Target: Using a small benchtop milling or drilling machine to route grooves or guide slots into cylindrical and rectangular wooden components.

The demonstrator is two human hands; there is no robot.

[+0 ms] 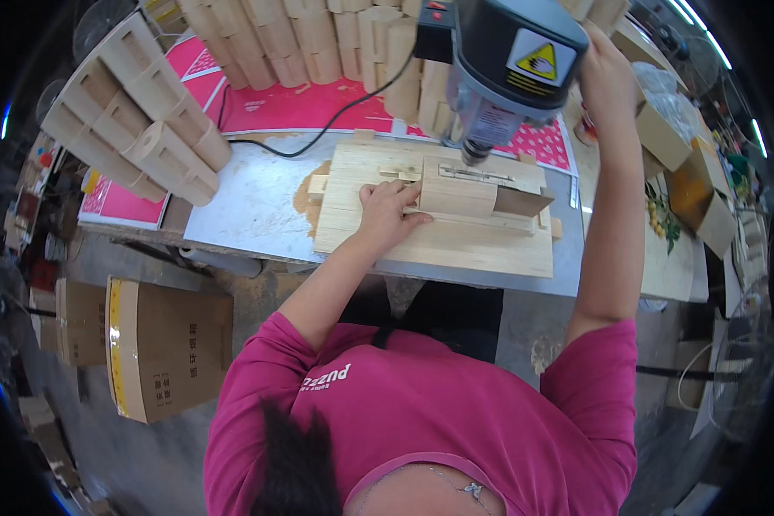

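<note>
The person's left forearm reaches over the front edge of the grey-topped bench (249, 198), the left hand (389, 211) palm-down at the left end of a pale, curved wooden block (457, 199), fingers bent, thumb spread apart from them. The block lies on a flat, pale wooden board (357, 242) near that edge. The right arm stretches up, the right hand (606, 73) beside a black-and-grey drill head (520, 21); its finger state cannot be told. A yellow triangular hand-hazard label (540, 60) marks the drill head; white lettering crosses the magenta shirt (421, 387).

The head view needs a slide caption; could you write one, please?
Left hand against a wooden workpiece beneath a drill press, right hand at the machine's side.
</note>
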